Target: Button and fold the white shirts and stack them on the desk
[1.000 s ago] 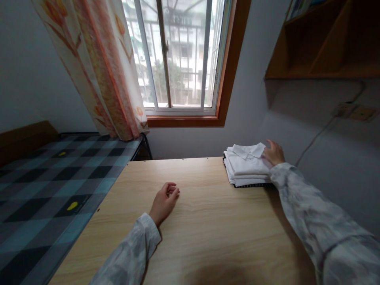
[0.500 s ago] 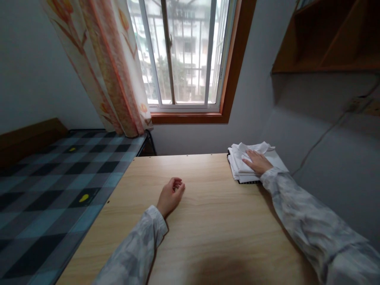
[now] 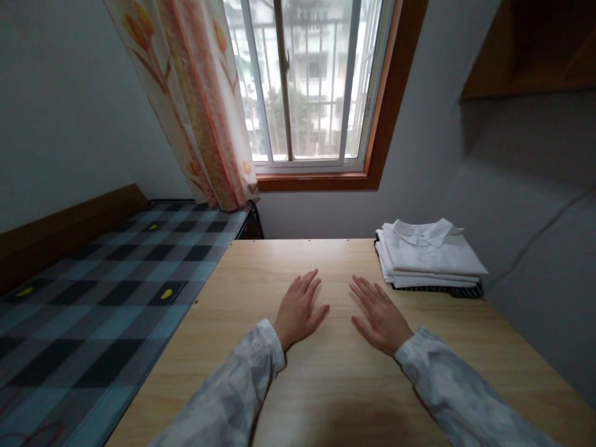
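My left hand (image 3: 300, 308) is over the middle of the wooden table (image 3: 326, 385), palm down, fingers stretched out and holding nothing. To its right, my right hand (image 3: 379, 315) is also palm down with its fingers extended, and nothing is in it. Whether the palms touch the tabletop I cannot tell. Beyond my right hand, at the table's far right corner, lies a stack of folded white shirts (image 3: 428, 248), a collar showing on top. A black patterned edge (image 3: 437, 288) peeks out beneath the stack. Neither hand touches the shirts.
Left of the table is a bed with a checked cover (image 3: 139, 292) and a wooden board (image 3: 84, 233) along its far side. A flowered curtain (image 3: 200, 112) hangs by the window (image 3: 316, 93). A wall shelf (image 3: 526, 56) juts out at upper right, with a cable (image 3: 540, 236) below.
My right hand has left the white shirts and moved left over the table. My left hand has uncurled, its fingers now straight. The view has turned slightly left.
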The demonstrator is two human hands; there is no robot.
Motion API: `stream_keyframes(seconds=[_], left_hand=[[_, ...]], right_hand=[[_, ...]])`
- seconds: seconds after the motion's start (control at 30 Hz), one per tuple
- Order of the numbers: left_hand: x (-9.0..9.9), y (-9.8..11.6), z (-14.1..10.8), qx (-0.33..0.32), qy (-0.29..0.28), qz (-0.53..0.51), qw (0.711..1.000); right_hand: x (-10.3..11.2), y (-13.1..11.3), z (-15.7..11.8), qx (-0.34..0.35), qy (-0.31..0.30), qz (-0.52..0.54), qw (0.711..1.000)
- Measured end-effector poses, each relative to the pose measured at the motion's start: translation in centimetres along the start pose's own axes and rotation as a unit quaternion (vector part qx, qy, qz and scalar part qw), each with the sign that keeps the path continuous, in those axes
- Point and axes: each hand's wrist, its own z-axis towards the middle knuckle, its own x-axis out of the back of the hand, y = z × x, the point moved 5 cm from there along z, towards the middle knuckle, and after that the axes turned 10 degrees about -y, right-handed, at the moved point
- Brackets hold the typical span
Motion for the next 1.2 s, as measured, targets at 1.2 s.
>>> stream_keyframes(seconds=[1.2], left_hand=[[-3.4, 0.3, -0.4, -0.002, -0.191, 0.017, 0.981]], right_hand=[[-2.0, 2.8, 0.4, -0.120, -0.163, 0.004, 0.979]])
